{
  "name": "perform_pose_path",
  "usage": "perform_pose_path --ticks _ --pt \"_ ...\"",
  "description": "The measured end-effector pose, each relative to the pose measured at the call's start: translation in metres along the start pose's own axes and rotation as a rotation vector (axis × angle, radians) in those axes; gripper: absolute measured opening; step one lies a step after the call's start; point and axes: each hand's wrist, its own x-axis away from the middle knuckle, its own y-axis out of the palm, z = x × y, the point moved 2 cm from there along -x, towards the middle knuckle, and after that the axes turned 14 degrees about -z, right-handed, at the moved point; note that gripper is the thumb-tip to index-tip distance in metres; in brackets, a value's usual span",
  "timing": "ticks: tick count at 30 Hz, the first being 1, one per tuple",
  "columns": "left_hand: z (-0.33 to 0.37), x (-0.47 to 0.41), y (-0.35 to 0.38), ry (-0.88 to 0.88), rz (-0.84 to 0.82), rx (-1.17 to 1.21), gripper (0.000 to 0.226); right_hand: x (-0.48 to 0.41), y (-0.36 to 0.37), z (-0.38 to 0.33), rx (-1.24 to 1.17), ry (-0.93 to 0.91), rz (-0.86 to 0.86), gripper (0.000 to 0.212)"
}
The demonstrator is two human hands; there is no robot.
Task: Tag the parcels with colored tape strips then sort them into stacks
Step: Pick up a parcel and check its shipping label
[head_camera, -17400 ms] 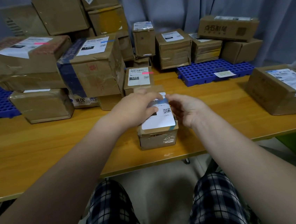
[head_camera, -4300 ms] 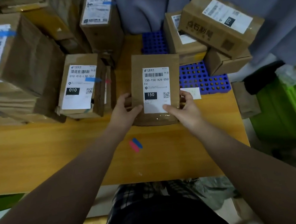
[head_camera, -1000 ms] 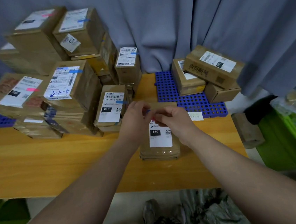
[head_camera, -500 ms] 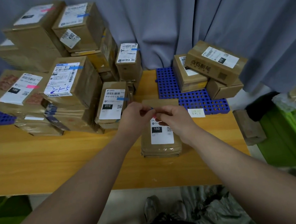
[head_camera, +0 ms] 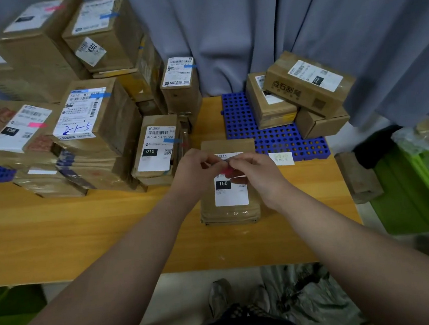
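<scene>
Both grips are up over the "150" parcel (head_camera: 231, 213), which lies flat on the desk (head_camera: 82, 229) right in front of the person, label up. Left grip (head_camera: 198, 165) and right grip (head_camera: 255, 172) are both pinched at the fingertips on a small tape strip (head_camera: 226, 171), held just above the top of the label. Pink shows below the fingers, with a darker bit between them. Can't tell if that's one strip or two stuck together.

Status as I read it:
- Strip not on the parcel yet. No colour visible on the exposed part of the 150 label, though the top edge is hidden behind the hands.
- Left pile (head_camera: 94, 138) looks largely done. Blue strip (head_camera: 172, 140) on the "010" parcel (head_camera: 154, 152), blue on the boxes above and behind it, pink strip (head_camera: 37, 125) on the wide box at far left.
- Colours look keyed to the code: 010 blue, 150 pink. So pink fits this one.
- Right side: three boxes on the blue grid mat (head_camera: 272, 140). No strip visible on the top box (head_camera: 305, 84); the other two labels are mostly hidden.

Left to do: stick this strip, move the 150 parcel to the pink stack, then probably tag and sort the mat boxes. I'd call it well past halfway.
</scene>
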Motion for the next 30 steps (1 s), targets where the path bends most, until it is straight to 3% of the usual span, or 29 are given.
perform_pose_path --ticks 5,10,19,25,28,30 --pt "0.001 0.000 0.007 -0.069 -0.048 0.223 0.004 0.004 -0.008 0.005 -0.052 0.000 -0.025 0.015" --pt "0.004 -0.005 0.018 -0.070 -0.068 0.238 0.008 0.006 -0.019 0.013 -0.050 -0.008 -0.014 0.005" --pt "-0.008 -0.018 0.041 -0.146 -0.024 0.310 0.015 0.007 -0.046 0.037 -0.008 0.047 0.185 0.008" --pt "-0.022 -0.022 0.054 -0.188 0.070 0.323 0.015 0.013 -0.074 0.074 -0.170 0.166 0.484 0.017" --pt "-0.025 -0.023 0.060 -0.203 0.074 0.382 0.015 0.012 -0.090 0.105 -0.071 0.256 0.640 0.022" --pt "-0.027 -0.023 0.064 -0.207 0.061 0.398 0.014 0.010 -0.097 0.122 0.084 0.334 0.609 0.012"
